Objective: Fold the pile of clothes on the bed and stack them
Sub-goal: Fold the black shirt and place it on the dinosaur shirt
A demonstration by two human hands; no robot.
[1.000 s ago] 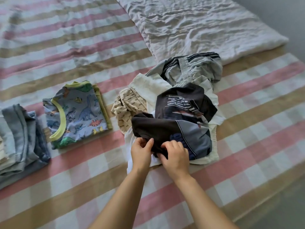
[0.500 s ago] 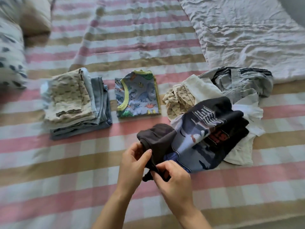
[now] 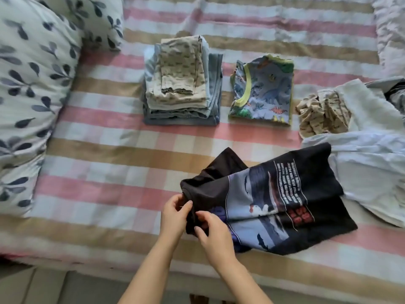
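A black T-shirt (image 3: pixel 282 194) with a blue-grey print lies crumpled on the striped bed near the front edge. My left hand (image 3: pixel 175 213) and my right hand (image 3: pixel 213 232) both pinch its bunched left end, close together. A folded stack (image 3: pixel 182 84) of beige and blue-grey clothes sits further back. Beside it on the right lies a folded dinosaur-print shirt (image 3: pixel 263 89). The unfolded pile (image 3: pixel 361 150) of white, beige-patterned and grey clothes lies at the right, partly cut off by the frame.
Leaf-patterned pillows (image 3: pixel 32 95) fill the left side. A white quilt (image 3: pixel 392 29) shows at the far right. The pink, tan and white striped sheet (image 3: pixel 109 172) lies bare left of the T-shirt. The bed's front edge (image 3: pixel 87 266) runs below my forearms.
Both hands have pulled the black T-shirt off the pile, leftward and toward the front edge. The view has swung left, bringing the pillows and folded stack into sight.
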